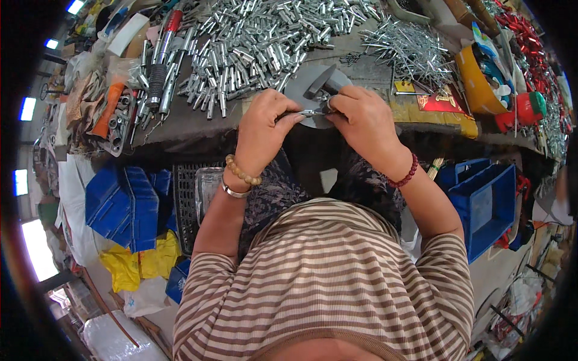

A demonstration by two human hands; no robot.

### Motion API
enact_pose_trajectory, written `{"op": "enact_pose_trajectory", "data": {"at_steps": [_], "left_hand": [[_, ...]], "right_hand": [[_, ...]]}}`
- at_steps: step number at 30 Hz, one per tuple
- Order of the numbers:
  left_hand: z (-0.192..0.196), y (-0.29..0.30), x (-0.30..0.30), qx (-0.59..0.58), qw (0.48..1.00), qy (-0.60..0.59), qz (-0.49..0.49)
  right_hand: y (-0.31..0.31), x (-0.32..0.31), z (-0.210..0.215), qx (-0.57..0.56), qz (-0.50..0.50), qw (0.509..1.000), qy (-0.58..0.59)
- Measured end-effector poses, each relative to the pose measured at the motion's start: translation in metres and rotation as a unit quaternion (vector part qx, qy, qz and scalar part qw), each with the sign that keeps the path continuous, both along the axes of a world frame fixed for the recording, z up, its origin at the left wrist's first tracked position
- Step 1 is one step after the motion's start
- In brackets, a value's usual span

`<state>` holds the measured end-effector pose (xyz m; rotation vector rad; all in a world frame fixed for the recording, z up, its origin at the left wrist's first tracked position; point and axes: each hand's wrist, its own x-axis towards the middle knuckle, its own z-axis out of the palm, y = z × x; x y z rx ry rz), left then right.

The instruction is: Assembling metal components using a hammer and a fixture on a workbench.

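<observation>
My left hand [265,120] is closed, thumb and forefinger pinching one end of a small silvery metal part [308,112]. My right hand [367,120] meets it from the other side, its fingertips pressed together on the part's other end. Both hands hover at the table's near edge, over a round grey metal disc [295,90]. On the disc rests a hammer [319,82] with a dark steel head, close to my right fingertips. Just what sort of fitting the small part is, my fingers hide.
A big heap of silvery metal tubes [253,51] covers the table beyond my hands. Right of it lies a pile of thin metal pins [409,45]. A yellow container [478,78] stands farther right. Blue plastic bins [123,204] sit beside my legs. A red-handled tool [173,23] lies left.
</observation>
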<state>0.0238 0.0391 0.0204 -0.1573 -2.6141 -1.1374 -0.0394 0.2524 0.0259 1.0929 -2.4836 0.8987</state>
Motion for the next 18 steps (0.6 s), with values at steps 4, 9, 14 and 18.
{"op": "enact_pose_trajectory", "data": {"at_steps": [4,9,14,18], "left_hand": [[-0.003,-0.001,-0.001,0.022,1.0,-0.003,-0.004],[-0.002,0.0,-0.003,0.049,0.999,-0.001,-0.016],[0.0,0.001,-0.004,0.068,0.997,-0.013,-0.024],[0.0,-0.001,-0.002,0.057,0.998,-0.011,-0.028]], "right_hand": [[0.0,-0.004,0.001,0.015,0.004,1.0,-0.025],[-0.004,-0.009,-0.001,0.008,0.015,1.0,-0.025],[-0.007,-0.013,-0.002,0.036,0.025,0.998,-0.043],[0.001,-0.02,0.007,-0.039,0.034,0.998,-0.029]]}}
